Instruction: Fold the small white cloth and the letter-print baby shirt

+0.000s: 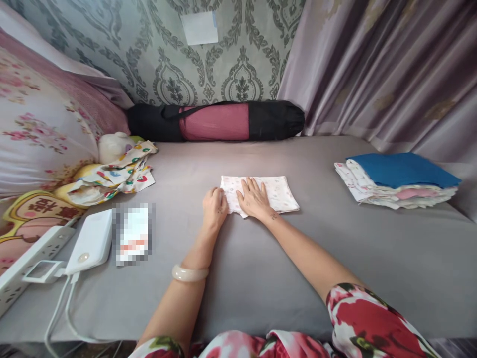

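Observation:
A folded white cloth [281, 191] with a pale pink pattern lies flat on the grey sheet in front of me. My left hand [216, 206] is at its left edge, fingers curled and closed on the cloth's border. Flat on the left half of the cloth rests my right hand [255, 200], its fingers spread and nothing in its grasp. The part of the cloth beneath my right palm is hidden.
A folded fabric stack [402, 179], blue on top, sits at right. A black and pink roll bag [216, 122] lies along the wall. At left are a patterned cloth [122, 171], a white power bank [91, 238] with cables, a power strip [33, 263] and a blurred packet [134, 233].

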The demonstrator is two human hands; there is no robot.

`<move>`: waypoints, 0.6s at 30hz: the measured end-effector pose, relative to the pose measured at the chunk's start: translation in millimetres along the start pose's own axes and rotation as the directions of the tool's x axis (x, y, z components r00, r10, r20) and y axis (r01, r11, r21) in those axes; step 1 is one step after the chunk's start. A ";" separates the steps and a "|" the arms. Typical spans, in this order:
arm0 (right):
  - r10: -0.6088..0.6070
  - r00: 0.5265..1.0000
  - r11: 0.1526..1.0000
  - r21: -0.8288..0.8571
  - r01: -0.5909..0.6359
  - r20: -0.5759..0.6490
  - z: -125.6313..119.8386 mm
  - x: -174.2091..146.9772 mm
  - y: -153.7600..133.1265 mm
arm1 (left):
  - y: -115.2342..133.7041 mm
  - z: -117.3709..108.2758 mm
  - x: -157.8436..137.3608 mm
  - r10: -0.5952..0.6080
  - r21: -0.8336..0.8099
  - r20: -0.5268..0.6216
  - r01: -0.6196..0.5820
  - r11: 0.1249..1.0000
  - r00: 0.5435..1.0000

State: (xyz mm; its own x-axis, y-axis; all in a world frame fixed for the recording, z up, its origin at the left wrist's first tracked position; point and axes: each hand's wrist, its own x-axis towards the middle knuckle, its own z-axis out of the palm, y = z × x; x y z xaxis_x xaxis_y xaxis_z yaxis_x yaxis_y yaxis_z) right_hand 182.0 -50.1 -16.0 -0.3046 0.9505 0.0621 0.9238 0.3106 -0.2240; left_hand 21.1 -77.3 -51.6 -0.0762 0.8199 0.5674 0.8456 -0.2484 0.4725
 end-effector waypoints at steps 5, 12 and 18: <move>0.012 0.998 1.000 0.018 -0.013 0.057 -5.1 4.1 -2.8 | 1.6 -2.4 1.0 -0.055 -0.002 -0.011 0.055 0.998 0.998; -0.031 0.999 0.997 0.069 0.029 0.023 -1.2 16.0 -19.7 | 3.7 -7.5 5.2 -0.203 0.027 -0.047 0.205 0.978 0.978; -0.037 0.999 0.998 0.045 0.037 -0.006 8.6 17.9 -23.2 | 7.3 -9.8 5.7 -0.265 0.057 -0.090 0.271 0.961 0.960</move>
State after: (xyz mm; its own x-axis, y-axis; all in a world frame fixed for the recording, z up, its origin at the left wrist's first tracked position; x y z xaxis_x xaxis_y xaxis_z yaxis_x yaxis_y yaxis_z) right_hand 153.1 -40.4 -18.1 -0.3366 0.9385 0.0765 0.9006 0.3446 -0.2649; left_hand 21.6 -79.5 -38.3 -0.3449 0.8064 0.4804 0.8220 0.0124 0.5694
